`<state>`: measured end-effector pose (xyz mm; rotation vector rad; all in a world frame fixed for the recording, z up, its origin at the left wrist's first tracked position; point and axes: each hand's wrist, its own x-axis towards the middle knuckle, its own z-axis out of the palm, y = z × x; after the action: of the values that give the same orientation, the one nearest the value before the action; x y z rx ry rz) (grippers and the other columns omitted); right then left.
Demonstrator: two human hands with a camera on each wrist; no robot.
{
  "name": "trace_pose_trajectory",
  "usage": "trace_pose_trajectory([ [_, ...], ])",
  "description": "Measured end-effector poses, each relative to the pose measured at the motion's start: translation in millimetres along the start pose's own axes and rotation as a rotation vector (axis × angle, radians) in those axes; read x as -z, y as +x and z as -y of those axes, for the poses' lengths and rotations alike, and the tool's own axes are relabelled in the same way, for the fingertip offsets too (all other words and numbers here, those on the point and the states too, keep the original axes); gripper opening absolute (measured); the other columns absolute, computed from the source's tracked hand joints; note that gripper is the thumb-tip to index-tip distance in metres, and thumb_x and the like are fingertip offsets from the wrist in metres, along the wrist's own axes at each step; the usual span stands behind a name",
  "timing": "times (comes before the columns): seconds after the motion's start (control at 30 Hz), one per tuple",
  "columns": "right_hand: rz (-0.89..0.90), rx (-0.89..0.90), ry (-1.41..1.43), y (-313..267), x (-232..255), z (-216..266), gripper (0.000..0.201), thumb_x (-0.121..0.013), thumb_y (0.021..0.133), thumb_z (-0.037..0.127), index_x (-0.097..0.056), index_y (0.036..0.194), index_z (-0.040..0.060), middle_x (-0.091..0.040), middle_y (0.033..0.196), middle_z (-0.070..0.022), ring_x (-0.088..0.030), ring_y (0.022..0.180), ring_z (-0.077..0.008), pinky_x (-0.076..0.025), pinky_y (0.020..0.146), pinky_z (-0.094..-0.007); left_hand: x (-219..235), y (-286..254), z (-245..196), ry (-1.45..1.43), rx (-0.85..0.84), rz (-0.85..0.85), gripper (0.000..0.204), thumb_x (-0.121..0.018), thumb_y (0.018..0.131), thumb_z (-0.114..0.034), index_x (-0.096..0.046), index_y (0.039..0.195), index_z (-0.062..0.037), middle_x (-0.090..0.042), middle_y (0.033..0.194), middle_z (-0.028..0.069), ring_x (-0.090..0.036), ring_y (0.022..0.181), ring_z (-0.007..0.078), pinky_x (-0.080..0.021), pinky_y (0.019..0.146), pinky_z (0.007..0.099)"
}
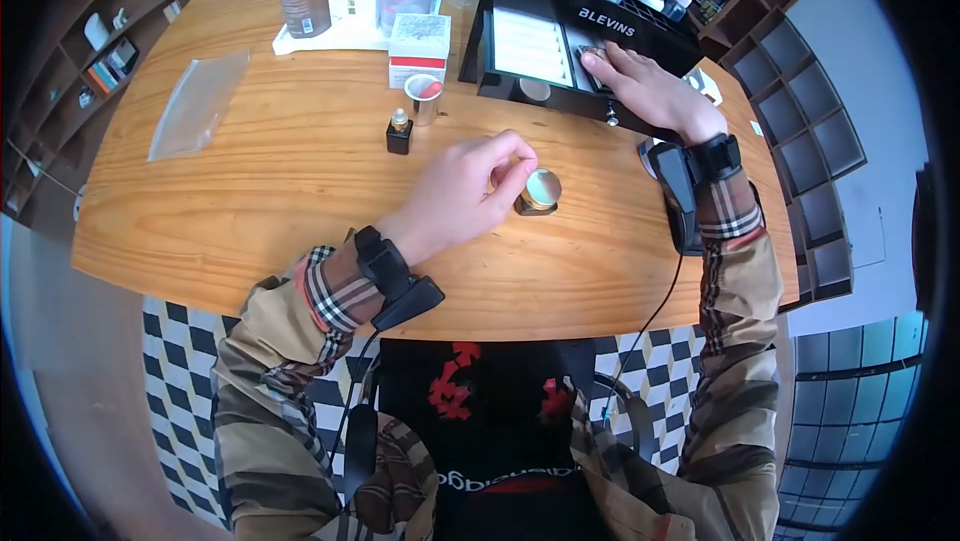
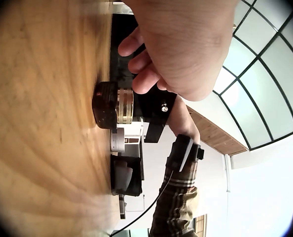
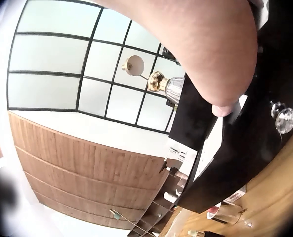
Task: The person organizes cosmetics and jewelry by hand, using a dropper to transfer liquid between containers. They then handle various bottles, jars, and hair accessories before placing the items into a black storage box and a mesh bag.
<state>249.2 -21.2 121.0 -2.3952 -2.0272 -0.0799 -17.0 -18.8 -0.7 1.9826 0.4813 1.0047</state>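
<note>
A small dark square jar with a gold-banded, pale green-topped lid [image 1: 542, 188] stands upright on the table. Close to its left side is my left hand [image 1: 465, 186], fingers loosely curled and holding nothing; the left wrist view has the jar [image 2: 106, 105] just past the fingertips. My right hand [image 1: 650, 91] reaches into the right part of the pulled-out drawer [image 1: 490, 51] of a black organizer marked BLEVINS [image 1: 640, 36]. Its fingertips are at a small dark, shiny item [image 1: 590, 53], mostly covered; I cannot tell whether they grip it. White ridged padding [image 1: 530, 41] fills the drawer's left part.
Left of the drawer stand a small black bottle [image 1: 399, 133], a cup [image 1: 424, 101] with something pink inside, and a white-and-red box [image 1: 418, 46]. Behind are several pump bottles on a white tray [image 1: 285, 44]. A clear plastic pouch [image 1: 198, 106] lies far left.
</note>
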Motion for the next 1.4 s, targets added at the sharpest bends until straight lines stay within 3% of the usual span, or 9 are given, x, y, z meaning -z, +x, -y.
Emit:
trace_pose_trajectory([
  [0.4, 0.071, -0.028, 0.13, 11, -3, 0, 0.091, -0.026, 0.1, 0.076, -0.05, 0.144, 0.0, -0.055, 0.144, -0.0279, -0.045, 0.14, -0.0453, -0.034, 0.117, -0.0506, 1, -1, -1, 0.039, -0.001, 0.032, 0.01, -0.064, 0.099, -0.016, -0.062, 0.099, -0.006, -0.07, 0.078, 0.0111, -0.069, 0.068, 0.0256, -0.052, 0.061, 0.0373],
  [0.53, -0.017, -0.06, 0.14, 18, -11, -5, 0.093, -0.027, 0.099, 0.078, -0.052, 0.144, 0.0004, -0.056, 0.143, -0.028, -0.046, 0.139, -0.0447, -0.034, 0.117, -0.0504, 1, 0, -1, 0.052, 0.005, 0.045, 0.011, -0.064, 0.099, -0.017, -0.062, 0.099, -0.006, -0.07, 0.077, 0.0113, -0.069, 0.067, 0.0257, -0.052, 0.06, 0.0371],
  [0.67, 0.134, -0.063, 0.155, 10, 6, 2, 0.099, -0.028, 0.098, 0.079, -0.041, 0.152, -0.0034, -0.044, 0.154, -0.0293, -0.038, 0.147, -0.0399, -0.03, 0.121, -0.0445, 0, 0, 2, 0.07, -0.019, 0.041, 0.011, -0.064, 0.099, -0.017, -0.062, 0.1, -0.0062, -0.071, 0.078, 0.0114, -0.07, 0.067, 0.026, -0.052, 0.06, 0.0374],
  [0.73, 0.139, -0.061, 0.136, 10, 6, 1, 0.099, -0.028, 0.098, 0.079, -0.041, 0.152, -0.0033, -0.045, 0.154, -0.029, -0.039, 0.147, -0.0397, -0.03, 0.121, -0.0443, -2, 0, 4, 0.058, -0.066, 0.003, 0.011, -0.064, 0.101, -0.015, -0.067, 0.101, -0.0048, -0.067, 0.072, 0.0073, -0.063, 0.059, 0.0145, -0.046, 0.054, 0.0303],
  [0.83, 0.084, -0.056, 0.136, 13, -3, -5, 0.095, -0.028, 0.097, 0.08, -0.048, 0.149, 0.0021, -0.051, 0.15, -0.0281, -0.042, 0.144, -0.0431, -0.033, 0.118, -0.0494, -1, 0, 7, 0.072, -0.069, 0.012, 0.01, -0.065, 0.101, -0.015, -0.067, 0.101, -0.0049, -0.067, 0.072, 0.0076, -0.064, 0.059, 0.015, -0.046, 0.054, 0.0305],
  [1.0, 0.032, -0.103, 0.135, 14, -11, -4, 0.1, -0.029, 0.093, 0.085, -0.038, 0.158, 0.0101, -0.045, 0.156, -0.027, -0.036, 0.148, -0.046, -0.028, 0.122, -0.0481, -2, 0, 8, 0.078, -0.079, 0.015, 0.011, -0.065, 0.101, -0.015, -0.066, 0.101, -0.0046, -0.067, 0.071, 0.0076, -0.064, 0.059, 0.0156, -0.047, 0.054, 0.0311],
  [1.1, 0.095, -0.102, 0.155, 22, -11, -5, 0.1, -0.026, 0.096, 0.083, -0.028, 0.162, 0.0088, -0.034, 0.163, -0.0255, -0.024, 0.155, -0.0405, -0.02, 0.126, -0.0459, -2, 0, 8, 0.092, -0.077, 0.027, 0.011, -0.065, 0.101, -0.015, -0.066, 0.101, -0.0042, -0.067, 0.071, 0.0076, -0.065, 0.06, 0.016, -0.047, 0.055, 0.0314],
  [1.37, 0.178, -0.107, 0.143, 25, -4, -3, 0.102, -0.027, 0.096, 0.082, -0.028, 0.161, 0.0032, -0.034, 0.163, -0.0261, -0.026, 0.154, -0.0392, -0.021, 0.126, -0.0428, -2, 0, 8, 0.083, -0.043, 0.045, 0.012, -0.064, 0.101, -0.016, -0.066, 0.1, -0.0041, -0.068, 0.072, 0.0082, -0.066, 0.061, 0.0166, -0.048, 0.056, 0.0317],
  [1.4, 0.13, -0.066, 0.149, 24, -7, -5, 0.1, -0.026, 0.095, 0.082, -0.031, 0.161, 0.0073, -0.036, 0.161, -0.0268, -0.029, 0.152, -0.0417, -0.023, 0.125, -0.0449, -2, 0, 7, 0.082, -0.044, 0.047, 0.012, -0.064, 0.1, -0.017, -0.064, 0.1, -0.0053, -0.069, 0.074, 0.0101, -0.068, 0.064, 0.023, -0.05, 0.058, 0.0355],
])
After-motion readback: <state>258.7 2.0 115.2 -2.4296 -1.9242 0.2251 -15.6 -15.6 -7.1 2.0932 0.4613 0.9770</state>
